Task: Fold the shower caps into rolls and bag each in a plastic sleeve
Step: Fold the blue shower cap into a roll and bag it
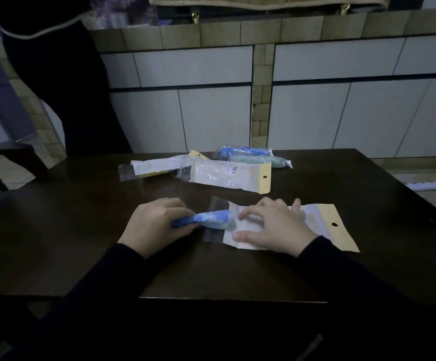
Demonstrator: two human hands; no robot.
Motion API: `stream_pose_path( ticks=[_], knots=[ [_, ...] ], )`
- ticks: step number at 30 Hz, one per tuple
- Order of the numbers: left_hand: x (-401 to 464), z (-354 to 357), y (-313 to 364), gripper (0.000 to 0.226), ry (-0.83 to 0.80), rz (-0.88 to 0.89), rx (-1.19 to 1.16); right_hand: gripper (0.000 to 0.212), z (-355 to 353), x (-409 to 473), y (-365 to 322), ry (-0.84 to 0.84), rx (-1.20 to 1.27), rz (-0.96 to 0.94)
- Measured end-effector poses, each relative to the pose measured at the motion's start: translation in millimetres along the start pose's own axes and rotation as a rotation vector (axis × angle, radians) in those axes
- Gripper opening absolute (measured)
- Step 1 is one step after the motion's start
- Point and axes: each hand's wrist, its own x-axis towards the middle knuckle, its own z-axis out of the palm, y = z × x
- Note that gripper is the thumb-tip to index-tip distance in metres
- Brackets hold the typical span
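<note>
**Plastic, card and dark wood**

The table (237, 269) looks like dark wood, smooth with a dull sheen. The near sleeve (276, 230) is thin clear plastic, glossy, with a matt yellow card header. The blue roll (206, 218) is crinkled, shiny plastic film. The far wall panels (193, 66) look smooth and pale, edged with matt tiles.
</note>
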Motion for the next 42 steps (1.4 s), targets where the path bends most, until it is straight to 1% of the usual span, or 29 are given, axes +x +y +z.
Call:
stream_pose_path(
  ticks=[2,3,7,9,12,14,17,19,22,23,25,27,29,31,34,38,40,42],
  knots=[
    [0.9,-0.2,-2.6,0.018,-0.022,-0.012,-0.021,0.065,2.2,3.5,-0.2,-0.011,-0.031,0.019],
    [1.3,0.0,-3.8,0.017,-0.034,-0.014,-0.032,0.065,2.2,4.8,0.2,-0.017,-0.042,0.021],
    [2.0,1.0,-7.6,0.015,-0.067,-0.053,-0.094,0.049,2.3,7.8,1.1,0.029,-0.026,0.025],
    [4.7,-0.2,-8.3,0.017,-0.102,-0.096,-0.108,0.041,5.8,8.2,2.3,0.079,0.028,0.022],
    [10.7,-1.7,-11.0,0.02,-0.167,-0.17,-0.148,0.028,10.7,5.8,6.8,0.205,0.159,0.013],
    [15.4,-2.3,-12.1,0.022,-0.219,-0.216,-0.176,0.025,10.8,2.3,9.8,0.275,0.234,-0.003],
    [24.6,-3.7,-11.7,0.026,-0.305,-0.276,-0.194,0.027,7.3,-2.9,11.5,0.323,0.327,-0.008],
    [32.4,-8.1,-9.8,0.026,-0.371,-0.298,-0.202,0.028,7.3,-5.0,10.2,0.323,0.302,-0.039],
    [46.8,-17.7,-1.8,0.014,-0.465,-0.318,-0.265,0.031,10.6,-6.8,4.3,0.271,0.282,-0.117],
    [52.6,-19.2,2.1,0.014,-0.504,-0.316,-0.277,0.033,11.2,-6.8,2.0,0.259,0.268,-0.138],
    [62.1,-18.7,9.4,0.022,-0.578,-0.305,-0.288,0.038,11.5,-6.9,-1.4,0.238,0.201,-0.158],
    [66.4,-14.1,12.6,0.03,-0.616,-0.329,-0.319,0.042,10.9,-6.7,-1.8,0.225,0.146,-0.134],
    [63.8,-9.9,10.9,0.032,-0.556,-0.386,-0.385,0.042,10.0,-7.2,-0.1,0.229,0.153,-0.095],
    [52.9,-10.0,6.4,0.028,-0.445,-0.436,-0.428,0.042,9.7,-8.0,0.8,0.234,0.16,-0.065],
    [30.3,-12.0,-7.7,0.021,-0.293,-0.513,-0.403,0.044,9.3,-7.6,1.0,0.249,0.12,-0.032],
    [10.2,-11.0,-20.6,0.019,-0.263,-0.619,-0.431,0.047,8.0,-6.9,2.1,0.243,0.111,-0.006],
    [11.8,-6.5,-13.1,0.014,-0.205,-0.62,-0.446,0.048,8.5,-6.4,0.8,0.238,0.091,-0.02],
    [19.7,3.4,4.3,0.014,-0.175,-0.583,-0.503,0.049,8.8,-6.7,-2.4,0.237,0.084,-0.052]
  ],
)
